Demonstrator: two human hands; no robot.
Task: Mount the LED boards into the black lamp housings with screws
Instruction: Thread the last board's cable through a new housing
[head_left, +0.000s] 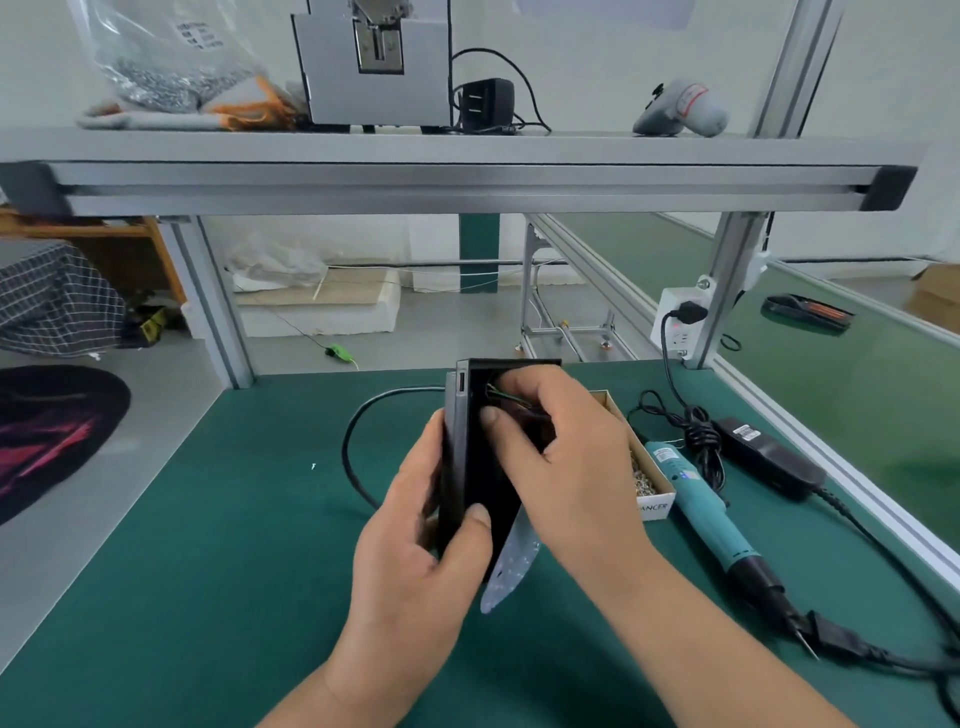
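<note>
A black lamp housing (470, 447) stands on end above the green mat, its open side turned to the right. My left hand (415, 561) grips its lower part, thumb on the front edge. My right hand (566, 462) reaches into the open side, fingers curled among thin wires (496, 392) inside. A white LED board (511, 566) hangs out below the housing, partly hidden by my right hand. A black cable (353, 441) runs from the housing across the mat.
A small box of screws (647, 480) sits just right of my hands. Beside it lies a teal electric screwdriver (711, 514) with its black power adapter (769, 457) and cables. One loose screw (313, 466) lies on the mat (208, 571). A shelf (457, 171) spans overhead.
</note>
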